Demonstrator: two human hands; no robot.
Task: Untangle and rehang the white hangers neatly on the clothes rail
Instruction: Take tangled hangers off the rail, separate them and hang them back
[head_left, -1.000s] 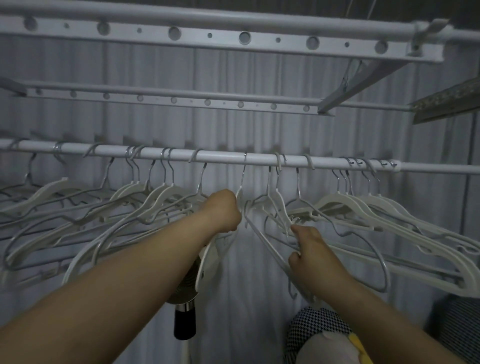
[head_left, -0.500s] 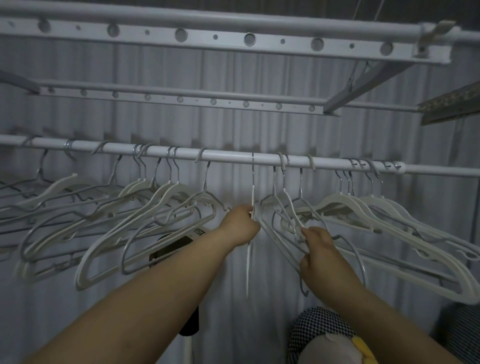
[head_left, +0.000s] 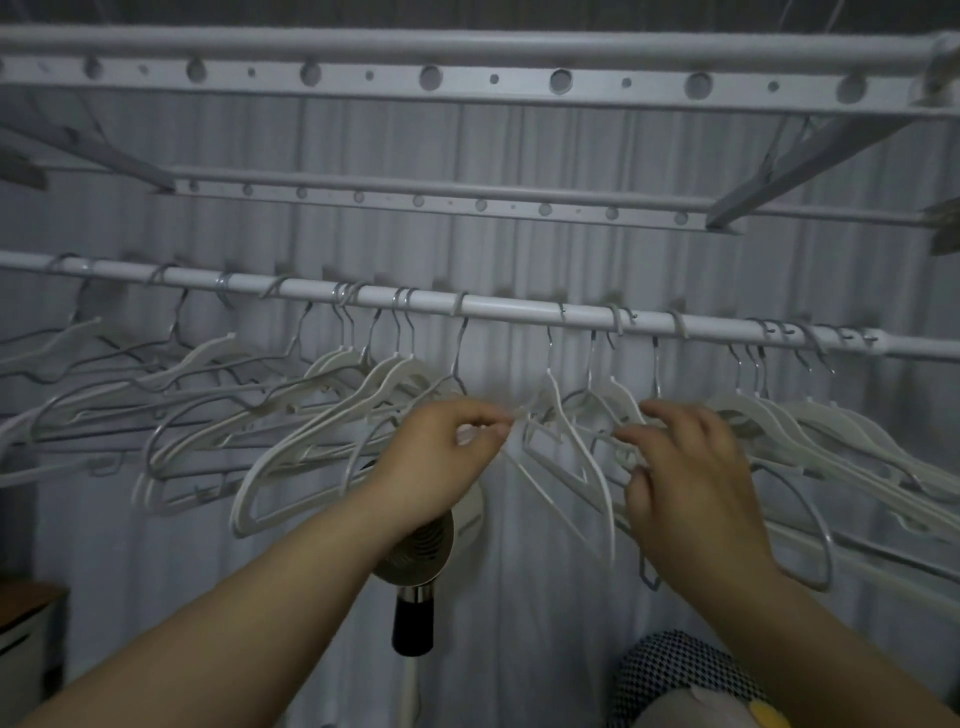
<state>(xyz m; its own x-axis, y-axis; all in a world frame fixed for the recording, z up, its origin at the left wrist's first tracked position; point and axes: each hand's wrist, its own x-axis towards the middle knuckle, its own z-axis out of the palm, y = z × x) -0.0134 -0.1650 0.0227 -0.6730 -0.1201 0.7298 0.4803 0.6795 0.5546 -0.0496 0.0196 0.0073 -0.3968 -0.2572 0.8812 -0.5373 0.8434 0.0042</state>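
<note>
A white clothes rail (head_left: 509, 307) runs across the view with several white hangers hooked on it. My left hand (head_left: 441, 457) pinches the shoulder of a white hanger (head_left: 566, 441) that hangs from the rail's middle. My right hand (head_left: 685, 467) grips the neighbouring tangled hangers (head_left: 618, 405) just to its right, fingers curled round their arms. A spread group of hangers (head_left: 291, 431) hangs to the left, and a tighter bunch of hangers (head_left: 831, 441) to the right.
Two perforated white bars (head_left: 431, 78) of a drying rack sit above the rail. A pleated white curtain (head_left: 519, 597) hangs behind. A standing fan (head_left: 413, 561) is below my left wrist. A checkered cloth (head_left: 675, 670) lies at the bottom right.
The view has shifted, so the rail sits further right in frame. My left hand went from gripping the middle hanger's neck to pinching its shoulder. My right hand has spread over the tangled hangers.
</note>
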